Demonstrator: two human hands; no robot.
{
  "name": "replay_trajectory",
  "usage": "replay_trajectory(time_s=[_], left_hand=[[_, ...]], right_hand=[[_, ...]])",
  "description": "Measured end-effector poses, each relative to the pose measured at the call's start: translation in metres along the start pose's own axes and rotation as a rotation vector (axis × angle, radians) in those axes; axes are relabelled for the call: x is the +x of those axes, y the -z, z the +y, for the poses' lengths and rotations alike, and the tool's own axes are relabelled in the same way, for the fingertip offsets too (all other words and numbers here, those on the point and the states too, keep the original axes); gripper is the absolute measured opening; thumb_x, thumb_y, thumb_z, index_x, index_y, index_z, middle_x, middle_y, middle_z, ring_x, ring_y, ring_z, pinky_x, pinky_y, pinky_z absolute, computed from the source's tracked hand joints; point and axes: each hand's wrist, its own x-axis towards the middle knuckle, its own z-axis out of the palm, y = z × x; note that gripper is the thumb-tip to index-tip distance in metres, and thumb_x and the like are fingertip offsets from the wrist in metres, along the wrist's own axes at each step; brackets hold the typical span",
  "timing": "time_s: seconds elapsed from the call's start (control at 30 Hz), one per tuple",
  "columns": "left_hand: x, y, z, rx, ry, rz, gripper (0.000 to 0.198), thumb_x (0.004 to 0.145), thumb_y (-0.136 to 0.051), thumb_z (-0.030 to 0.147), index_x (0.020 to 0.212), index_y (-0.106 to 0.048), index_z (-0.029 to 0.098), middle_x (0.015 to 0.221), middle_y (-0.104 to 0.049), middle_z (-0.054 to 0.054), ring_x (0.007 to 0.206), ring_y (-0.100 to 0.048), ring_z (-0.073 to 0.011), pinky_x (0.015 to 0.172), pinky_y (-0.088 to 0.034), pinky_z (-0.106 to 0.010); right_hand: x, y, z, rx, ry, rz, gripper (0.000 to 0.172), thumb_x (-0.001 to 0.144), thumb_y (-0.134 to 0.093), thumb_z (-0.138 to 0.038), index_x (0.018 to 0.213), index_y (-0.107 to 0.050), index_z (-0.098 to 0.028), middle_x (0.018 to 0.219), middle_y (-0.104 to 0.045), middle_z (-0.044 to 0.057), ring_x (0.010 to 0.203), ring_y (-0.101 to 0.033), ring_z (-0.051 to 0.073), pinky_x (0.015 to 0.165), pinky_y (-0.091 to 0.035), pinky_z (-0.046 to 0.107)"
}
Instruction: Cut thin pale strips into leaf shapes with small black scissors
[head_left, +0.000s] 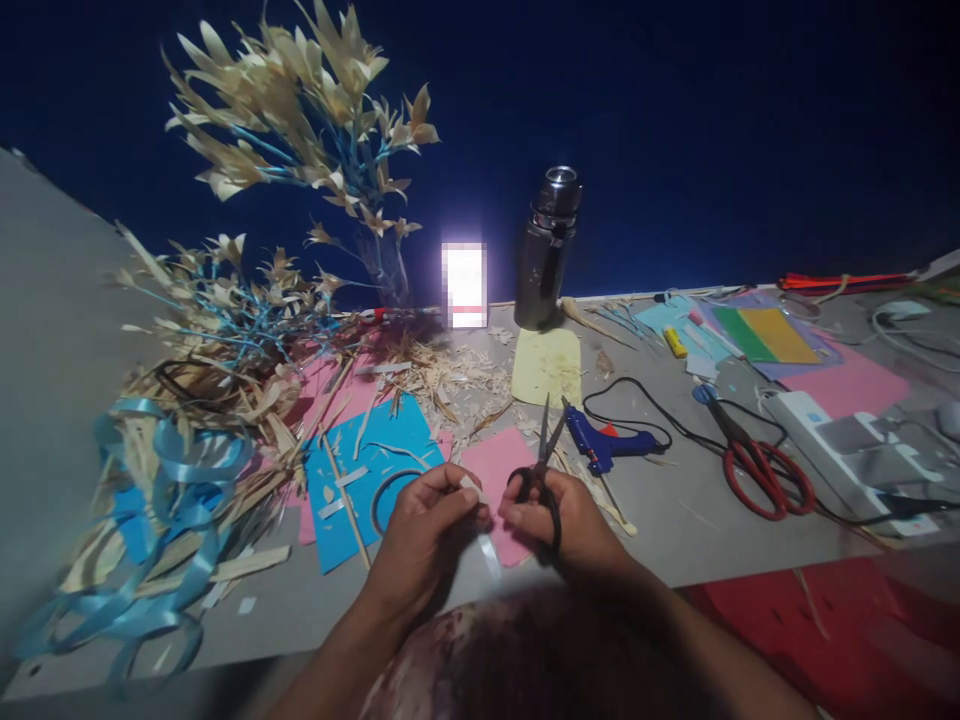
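Between the thumb and fingers of my left hand is a small white piece, which looks like paper or a strip end. My right hand has its fingers through the handles of black-handled scissors; their blades point away from me and stand slightly apart. Both hands are close together over a pink paper sheet near the table's front edge. A blue glue gun lies just beyond the scissors. To the left of my left hand are a blue paper sheet and a ring-shaped roll.
Dried-husk flowers on blue stems rise at the back left, above husk scraps and curled blue ribbon. A bottle stands beside a bright blurred screen. Red-handled scissors and a power strip with cords lie right.
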Motion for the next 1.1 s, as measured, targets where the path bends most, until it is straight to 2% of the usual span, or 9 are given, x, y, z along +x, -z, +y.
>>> replay_trajectory(time_s=[0.1,0.17,0.37,0.47,0.57,0.7,0.77,0.9,1.1], left_hand=[[0.0,-0.001,-0.002,0.017,-0.012,0.002,0.018,0.071,-0.083,0.023,0.072,-0.067,0.016,0.065,-0.065,0.001,0.061,-0.059,-0.0109,0.065,-0.048,-0.023],[-0.001,-0.003,-0.002,0.025,-0.014,-0.005,0.019,0.071,-0.083,0.022,0.07,-0.066,0.016,0.063,-0.064,0.001,0.06,-0.058,-0.0104,0.066,-0.048,-0.023],[-0.002,-0.012,-0.007,-0.085,0.072,-0.004,0.021,0.069,-0.085,0.024,0.075,-0.068,0.015,0.067,-0.067,-0.002,0.062,-0.06,-0.0117,0.064,-0.05,-0.023],[-0.001,-0.014,-0.009,-0.108,0.07,0.012,0.021,0.069,-0.086,0.024,0.073,-0.067,0.015,0.066,-0.066,0.0,0.061,-0.058,-0.0104,0.061,-0.049,-0.021],[0.001,-0.014,-0.009,-0.096,0.007,0.018,0.02,0.07,-0.084,0.025,0.071,-0.066,0.016,0.064,-0.063,0.001,0.061,-0.057,-0.0101,0.062,-0.048,-0.02],[0.001,-0.01,-0.008,0.02,-0.105,0.064,0.022,0.076,-0.081,0.031,0.074,-0.064,0.018,0.064,-0.063,0.001,0.06,-0.057,-0.0118,0.061,-0.047,-0.023],[0.002,-0.009,-0.008,0.083,-0.141,0.095,0.024,0.076,-0.081,0.035,0.075,-0.064,0.018,0.066,-0.066,0.0,0.061,-0.06,-0.0137,0.06,-0.048,-0.024],[0.005,-0.007,-0.009,0.147,-0.176,0.129,0.027,0.074,-0.081,0.039,0.076,-0.065,0.018,0.064,-0.067,-0.001,0.059,-0.062,-0.0159,0.059,-0.049,-0.026],[0.006,-0.003,-0.011,0.201,-0.202,0.136,0.026,0.076,-0.08,0.038,0.076,-0.064,0.018,0.064,-0.068,-0.001,0.059,-0.064,-0.0163,0.058,-0.048,-0.025]], right_hand=[[0.003,-0.005,-0.006,0.058,0.048,0.055,0.037,0.058,-0.084,-0.03,0.085,-0.063,-0.016,0.073,-0.064,-0.001,0.059,-0.053,0.01,0.053,-0.041,0.021],[0.004,-0.009,-0.008,0.063,0.044,0.067,0.037,0.055,-0.085,-0.026,0.083,-0.062,-0.017,0.069,-0.062,-0.003,0.056,-0.053,0.01,0.052,-0.041,0.021],[0.01,-0.021,-0.003,0.124,0.094,0.158,0.034,0.058,-0.081,-0.03,0.079,-0.057,-0.019,0.063,-0.062,-0.003,0.053,-0.058,0.013,0.051,-0.048,0.024],[0.011,-0.022,-0.001,0.079,0.097,0.17,0.033,0.059,-0.081,-0.032,0.078,-0.057,-0.02,0.062,-0.061,-0.003,0.052,-0.057,0.013,0.05,-0.046,0.023],[0.008,-0.017,0.0,0.037,0.071,0.101,0.029,0.06,-0.08,-0.031,0.077,-0.06,-0.018,0.064,-0.061,-0.002,0.055,-0.053,0.011,0.051,-0.043,0.022],[-0.001,-0.01,0.004,-0.08,-0.055,-0.122,0.012,0.065,-0.068,-0.024,0.069,-0.062,-0.015,0.061,-0.062,0.0,0.056,-0.051,0.011,0.051,-0.038,0.021],[-0.004,-0.008,0.008,-0.111,-0.11,-0.186,0.008,0.067,-0.064,-0.022,0.066,-0.062,-0.015,0.058,-0.06,-0.001,0.054,-0.05,0.011,0.05,-0.035,0.021],[-0.007,-0.008,0.017,-0.084,-0.136,-0.207,0.01,0.07,-0.064,-0.022,0.065,-0.059,-0.015,0.058,-0.057,-0.002,0.053,-0.046,0.01,0.049,-0.03,0.021],[-0.006,-0.01,0.015,-0.045,-0.159,-0.192,0.015,0.064,-0.065,-0.021,0.057,-0.053,-0.016,0.051,-0.047,-0.005,0.049,-0.038,0.008,0.046,-0.022,0.02]])
